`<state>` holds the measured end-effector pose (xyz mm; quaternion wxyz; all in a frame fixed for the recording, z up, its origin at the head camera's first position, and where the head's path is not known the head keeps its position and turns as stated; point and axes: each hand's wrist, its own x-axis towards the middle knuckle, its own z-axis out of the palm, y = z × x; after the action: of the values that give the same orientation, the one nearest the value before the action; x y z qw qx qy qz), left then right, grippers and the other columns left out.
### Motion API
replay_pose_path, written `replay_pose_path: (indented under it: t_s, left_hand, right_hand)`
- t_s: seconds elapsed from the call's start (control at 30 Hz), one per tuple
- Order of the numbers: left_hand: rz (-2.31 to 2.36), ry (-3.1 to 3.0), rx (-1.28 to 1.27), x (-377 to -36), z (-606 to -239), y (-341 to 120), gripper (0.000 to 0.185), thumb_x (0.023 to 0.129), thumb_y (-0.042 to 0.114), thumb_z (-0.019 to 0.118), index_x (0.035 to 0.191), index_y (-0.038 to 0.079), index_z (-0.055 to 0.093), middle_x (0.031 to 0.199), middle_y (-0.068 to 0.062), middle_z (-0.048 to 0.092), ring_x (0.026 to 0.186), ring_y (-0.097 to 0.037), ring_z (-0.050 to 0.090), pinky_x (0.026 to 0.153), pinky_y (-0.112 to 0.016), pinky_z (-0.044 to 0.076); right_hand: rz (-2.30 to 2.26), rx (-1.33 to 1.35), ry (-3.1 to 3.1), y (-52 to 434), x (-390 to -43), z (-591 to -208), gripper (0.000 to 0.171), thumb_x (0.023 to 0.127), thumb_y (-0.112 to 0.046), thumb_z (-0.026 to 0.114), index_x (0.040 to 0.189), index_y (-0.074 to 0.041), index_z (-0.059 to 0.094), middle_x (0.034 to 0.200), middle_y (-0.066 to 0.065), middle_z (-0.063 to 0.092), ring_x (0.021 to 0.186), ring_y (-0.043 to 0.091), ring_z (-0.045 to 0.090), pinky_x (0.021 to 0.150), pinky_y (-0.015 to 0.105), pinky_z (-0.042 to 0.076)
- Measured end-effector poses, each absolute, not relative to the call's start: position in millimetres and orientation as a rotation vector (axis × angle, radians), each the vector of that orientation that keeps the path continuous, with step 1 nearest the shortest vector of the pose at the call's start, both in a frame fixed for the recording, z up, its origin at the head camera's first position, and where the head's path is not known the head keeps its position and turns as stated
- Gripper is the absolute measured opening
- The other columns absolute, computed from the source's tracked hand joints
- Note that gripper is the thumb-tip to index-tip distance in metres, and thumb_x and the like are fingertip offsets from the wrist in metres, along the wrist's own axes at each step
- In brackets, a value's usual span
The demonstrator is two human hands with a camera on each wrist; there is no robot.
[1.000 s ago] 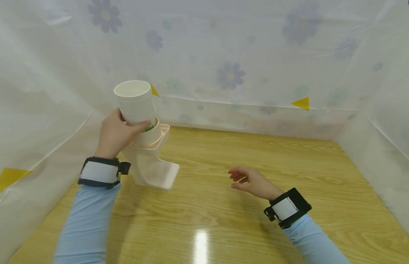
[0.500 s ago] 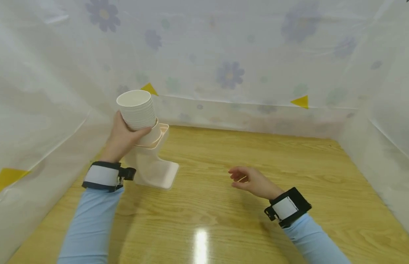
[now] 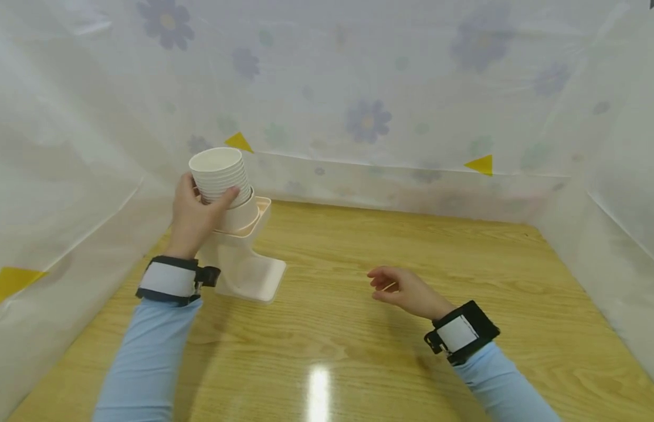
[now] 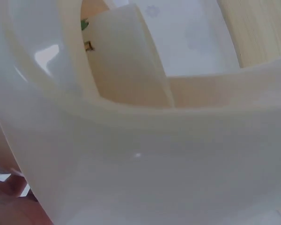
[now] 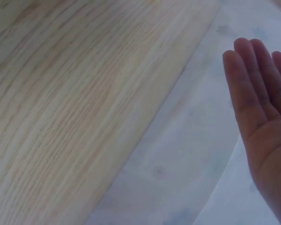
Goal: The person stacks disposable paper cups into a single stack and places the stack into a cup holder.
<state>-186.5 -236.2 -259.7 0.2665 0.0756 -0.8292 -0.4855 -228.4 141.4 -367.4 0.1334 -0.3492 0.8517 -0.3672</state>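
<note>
A stack of white paper cups [image 3: 218, 167] sits mouth-up and slightly tilted, its lower end inside the round collar [image 3: 239, 217] of a cream plastic cup holder [image 3: 253, 272]. My left hand [image 3: 192, 220] grips the stack low down, thumb across the near side and fingers round the far left. In the left wrist view the cream holder [image 4: 154, 159] fills most of the frame, and fingers [image 4: 14, 201] show at the lower left. My right hand [image 3: 411, 293] hovers over the wooden table with loosely bent fingers and holds nothing; its palm [image 5: 271, 145] shows in the right wrist view.
The wooden table [image 3: 385, 351] reaches back to a translucent flowered curtain [image 3: 327, 88]. Plastic sheeting [image 3: 52, 146] hangs at both sides. Yellow tape pieces [image 3: 480, 165] mark the curtain, and the holder's flat foot extends to the right.
My left hand has moved down and slightly right with the cup stack, which now sits lower in the collar. The thumb has shifted up along the cups. The right hand has barely moved.
</note>
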Motion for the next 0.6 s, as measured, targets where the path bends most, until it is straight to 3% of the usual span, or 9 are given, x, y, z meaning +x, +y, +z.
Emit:
replay_pose_path:
  t_s: [0.27, 0.6]
  left_hand:
    - [-1.335, -2.361, 0.119, -188, -264, -237, 0.075, 0.083, 0.04, 0.066, 0.139, 0.003, 0.032, 0.136, -0.02, 0.041, 0.124, -0.033, 0.042, 0.102, -0.05, 0.037]
    - [-1.333, -2.459, 0.186, -189, -275, -236, 0.081, 0.082, 0.05, 0.063, 0.14, 0.004, 0.029, 0.135, -0.022, 0.046, 0.123, -0.034, 0.045, 0.103, -0.052, 0.037]
  right_hand:
    - [-1.076, -0.957, 2.496, 150, -223, -368, 0.038, 0.091, -0.018, 0.059, 0.125, -0.003, 0.052, 0.113, 0.018, 0.061, 0.101, 0.024, 0.059, 0.083, 0.029, 0.05]
    - [-1.008, -0.783, 2.658, 151, -229, -372, 0.038, 0.091, -0.023, 0.058, 0.122, -0.002, 0.054, 0.116, 0.02, 0.06, 0.103, 0.028, 0.059, 0.087, 0.04, 0.05]
